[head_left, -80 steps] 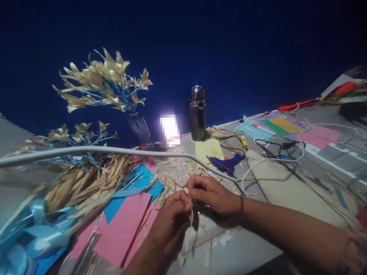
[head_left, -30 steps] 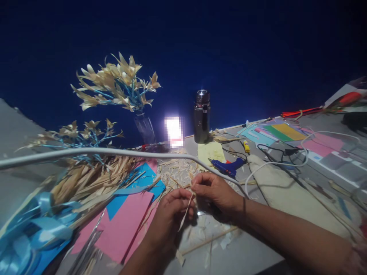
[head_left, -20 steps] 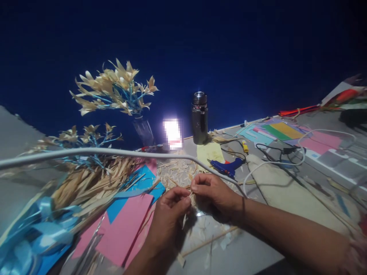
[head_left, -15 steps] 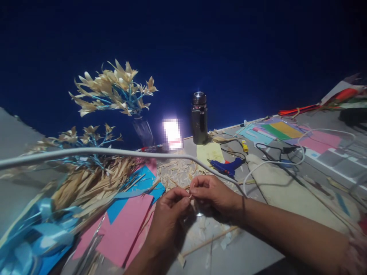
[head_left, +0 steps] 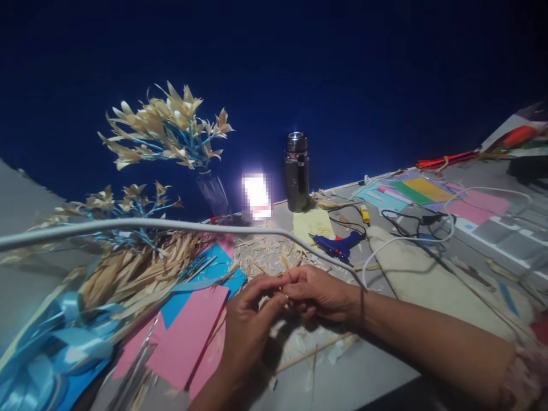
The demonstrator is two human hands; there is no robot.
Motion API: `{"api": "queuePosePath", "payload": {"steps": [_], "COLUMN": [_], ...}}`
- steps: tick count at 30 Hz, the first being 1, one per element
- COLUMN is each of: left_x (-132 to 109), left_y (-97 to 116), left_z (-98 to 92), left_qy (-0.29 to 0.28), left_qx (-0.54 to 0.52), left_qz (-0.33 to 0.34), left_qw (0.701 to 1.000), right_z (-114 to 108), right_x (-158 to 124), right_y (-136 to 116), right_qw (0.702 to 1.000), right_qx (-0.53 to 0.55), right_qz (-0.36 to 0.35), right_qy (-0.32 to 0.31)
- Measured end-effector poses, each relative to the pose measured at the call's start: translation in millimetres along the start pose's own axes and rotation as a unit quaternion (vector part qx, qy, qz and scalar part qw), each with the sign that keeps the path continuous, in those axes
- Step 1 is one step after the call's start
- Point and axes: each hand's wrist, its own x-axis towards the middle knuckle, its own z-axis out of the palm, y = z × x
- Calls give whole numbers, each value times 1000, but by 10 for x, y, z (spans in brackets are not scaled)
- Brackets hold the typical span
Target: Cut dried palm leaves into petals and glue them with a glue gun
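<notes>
Head view: both hands meet low centre over the desk (head_left: pixel 368 374). Left hand (head_left: pixel 248 319) has thumb and forefinger pressed together on a thin straw strip (head_left: pixel 285 278). Right hand (head_left: pixel 319 292) pinches the same strip from the other side, its fingertips touching the left ones. Both grips are closed tight on it and no fingers are spread. Only a pale sliver of the strip shows between the fingertips; the rest is hidden, so its length can't be told.

Strip sits just above the straw shavings pile (head_left: pixel 265 254), near the pink paper (head_left: pixel 188 337) and the blue paper (head_left: pixel 201 282).

Handling, as a judgement: very light, dry and flat. It likely bends along its length but splits or snaps if creased hard. It isn't slippery but is easy to lose from a loose pinch. Best taken with fingertip pads near the end being worked, the two hands close together so the short span between them stays stiff.

Around:
- white cable (head_left: pixel 171 224) runs across in front of the dried leaf bundle (head_left: pixel 137 271) and passes just behind the right hand
- blue glue gun (head_left: pixel 338 245) lies beyond the right hand, near the yellow paper (head_left: pixel 312 225)
- steel flask (head_left: pixel 296 171) stands upright at the far edge
- glass vase (head_left: pixel 212 191) holds a leafy branch (head_left: pixel 166 128)
- blue ribbon (head_left: pixel 51 348) is at far left
- beige pad (head_left: pixel 411 274) is to the right
- thin stick (head_left: pixel 312 352) lies on the desk under the right forearm
</notes>
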Motion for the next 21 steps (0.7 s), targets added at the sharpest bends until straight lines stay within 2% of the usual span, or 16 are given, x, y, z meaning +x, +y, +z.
{"api": "queuePosePath", "payload": {"steps": [3,5,8,11,14,18,21], "left_x": [6,1,-14,-16,-1,7,9], "left_y": [38,60,77,89,110,125,94], "left_z": [-4,17,66,99,106,107,89], "left_qy": [-1,10,37,29,-7,-10,-15], "left_qx": [45,29,-70,-166,-206,-222,-191], "left_qz": [43,39,-23,-107,-160,-190,-174], "left_qw": [998,999,997,980,965,956,966], "right_z": [13,21,45,84,98,50,14], "right_x": [11,10,-25,-88,-127,-111,-105], "right_y": [23,33,2,-74,-128,-116,-119], "right_qw": [1000,998,989,971,954,916,887], "right_qx": [-19,-37,-60,-112,-187,-307,-361], "right_qz": [-14,-39,-105,-164,-203,-235,-264], "right_qy": [15,32,83,135,118,105,117]}}
